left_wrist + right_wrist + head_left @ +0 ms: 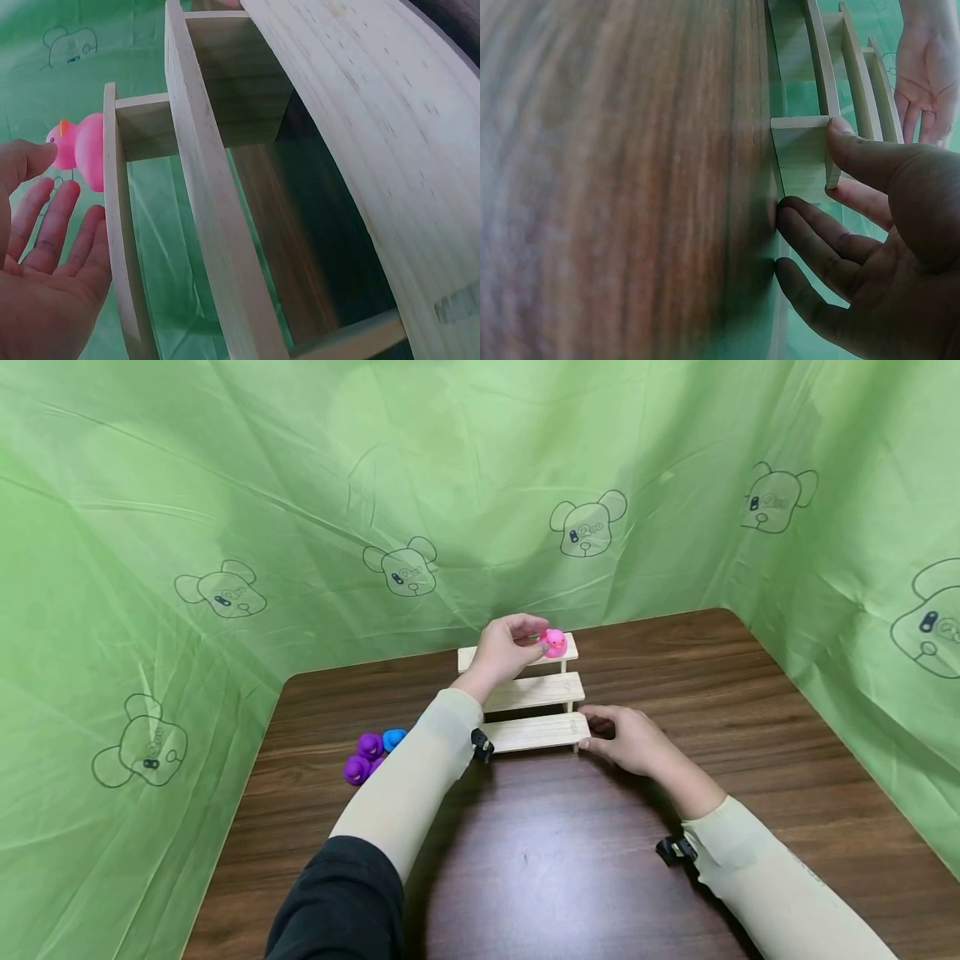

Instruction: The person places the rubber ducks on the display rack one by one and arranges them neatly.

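Note:
A pink rubber duck (554, 643) stands near the right end of the top tier of a three-tier wooden shelf (534, 692). My left hand (507, 652) is just left of the duck; in the left wrist view, the thumb of this hand (52, 292) is at the head of the duck (90, 152), with the other fingers spread apart. At the right end of the bottom tier is my right hand (632, 742). The right wrist view has this hand (889, 217) pinching the corner of the shelf (804, 150) between thumb and index finger, the other fingertips against the tabletop.
Several purple ducks (357, 768) and a blue duck (393, 739) are grouped on the brown wooden table (570, 852), left of the shelf and partly behind my left forearm. Green cloth (480, 485) with bear-head drawings hangs around the table's back and sides.

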Motion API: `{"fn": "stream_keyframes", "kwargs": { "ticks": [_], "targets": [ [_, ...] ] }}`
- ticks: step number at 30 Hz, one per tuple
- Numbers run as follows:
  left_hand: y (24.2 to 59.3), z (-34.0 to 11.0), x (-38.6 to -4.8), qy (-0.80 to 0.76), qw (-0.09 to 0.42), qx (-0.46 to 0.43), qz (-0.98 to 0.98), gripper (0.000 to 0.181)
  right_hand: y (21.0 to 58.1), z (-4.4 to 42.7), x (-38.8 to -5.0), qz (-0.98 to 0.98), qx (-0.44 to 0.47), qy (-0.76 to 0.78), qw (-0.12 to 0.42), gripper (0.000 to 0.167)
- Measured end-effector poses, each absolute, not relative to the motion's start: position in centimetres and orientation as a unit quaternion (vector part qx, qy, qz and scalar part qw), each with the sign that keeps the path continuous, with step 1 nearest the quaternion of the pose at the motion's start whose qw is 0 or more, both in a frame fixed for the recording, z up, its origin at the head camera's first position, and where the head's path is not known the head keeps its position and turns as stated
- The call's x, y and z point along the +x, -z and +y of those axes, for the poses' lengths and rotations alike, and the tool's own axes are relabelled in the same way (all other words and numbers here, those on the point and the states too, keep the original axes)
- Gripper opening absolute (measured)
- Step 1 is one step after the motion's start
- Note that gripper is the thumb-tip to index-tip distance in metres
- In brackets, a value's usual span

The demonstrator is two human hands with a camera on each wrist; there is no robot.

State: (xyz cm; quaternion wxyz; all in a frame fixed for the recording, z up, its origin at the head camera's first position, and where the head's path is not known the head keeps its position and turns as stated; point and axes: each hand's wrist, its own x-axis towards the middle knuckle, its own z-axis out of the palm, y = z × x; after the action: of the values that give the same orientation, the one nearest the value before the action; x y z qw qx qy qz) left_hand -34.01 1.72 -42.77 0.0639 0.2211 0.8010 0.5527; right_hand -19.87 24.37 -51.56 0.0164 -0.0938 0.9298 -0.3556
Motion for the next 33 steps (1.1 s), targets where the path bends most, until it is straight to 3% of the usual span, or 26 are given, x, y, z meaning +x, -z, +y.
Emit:
{"fn": "stream_keyframes", "kwargs": {
  "ticks": [18, 33],
  "targets": [
    [42.6, -2.0, -33.6, -0.549, 0.054, 0.240, 0.798, 0.038, 51.7, 24.2, -19.8, 0.929, -0.093, 0.357, 0.013, 0.056],
    [42.7, -8.4, -32.3, -0.551, 0.026, 0.217, 0.805, 0.039, 51.7, 24.4, -19.8, 0.928, -0.098, 0.360, 0.009, 0.057]
  ]
}}
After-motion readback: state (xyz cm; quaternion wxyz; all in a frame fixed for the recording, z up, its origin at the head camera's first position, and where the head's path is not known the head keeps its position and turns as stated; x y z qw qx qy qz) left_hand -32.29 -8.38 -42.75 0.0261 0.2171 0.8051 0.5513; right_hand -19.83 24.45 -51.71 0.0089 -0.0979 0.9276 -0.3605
